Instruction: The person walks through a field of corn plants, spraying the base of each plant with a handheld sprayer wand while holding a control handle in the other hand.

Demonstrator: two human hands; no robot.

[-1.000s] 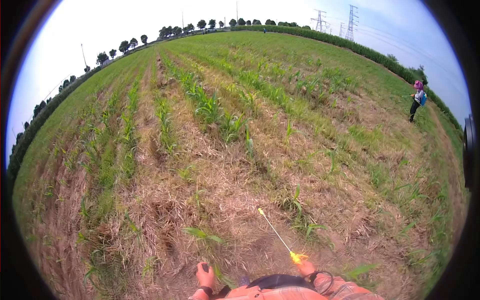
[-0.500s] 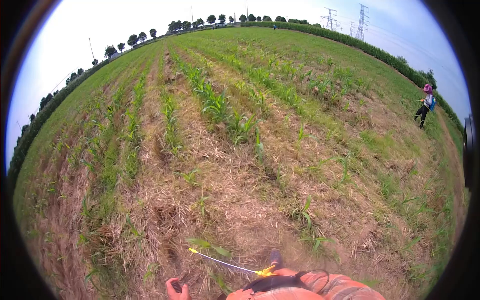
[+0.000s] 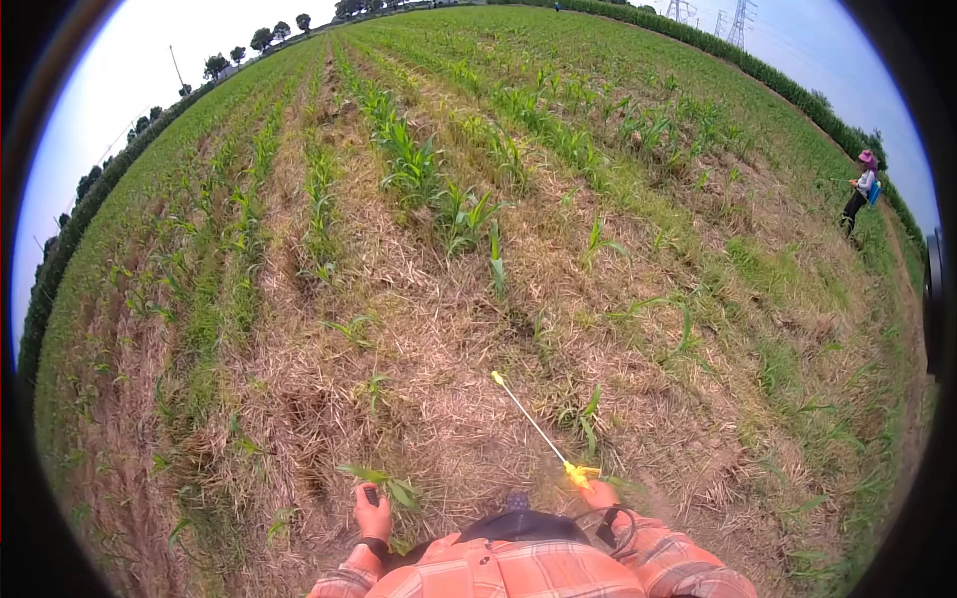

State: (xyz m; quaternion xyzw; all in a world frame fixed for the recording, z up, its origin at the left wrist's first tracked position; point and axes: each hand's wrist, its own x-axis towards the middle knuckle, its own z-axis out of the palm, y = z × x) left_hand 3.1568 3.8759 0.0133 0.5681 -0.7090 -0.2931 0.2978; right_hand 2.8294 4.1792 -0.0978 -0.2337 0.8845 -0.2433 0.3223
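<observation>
My right hand (image 3: 600, 495) is closed around the yellow handle of a spray wand (image 3: 533, 423). Its thin pale tube slants forward and left to a yellow nozzle above the straw-covered ground. A dark hose loops by my right wrist. Low in the view, my left hand (image 3: 373, 515) is wrapped around a short dark grip (image 3: 371, 493), of which only the end shows. Beside that hand are the leaves of a young corn plant (image 3: 384, 481). The tip of a dark shoe (image 3: 517, 501) shows between my hands, beyond my orange plaid shirt.
Rows of young corn (image 3: 409, 164) run ahead through dry straw (image 3: 399, 329) and grass. On the right stands another person (image 3: 859, 194) with a pink head covering and a blue backpack tank. A tall green crop strip (image 3: 758, 85) edges the field, with pylons behind it.
The spray wand has swung to the right, its nozzle now farther forward. Both hands show more fully as the view has tipped down. The other person's position has shifted slightly.
</observation>
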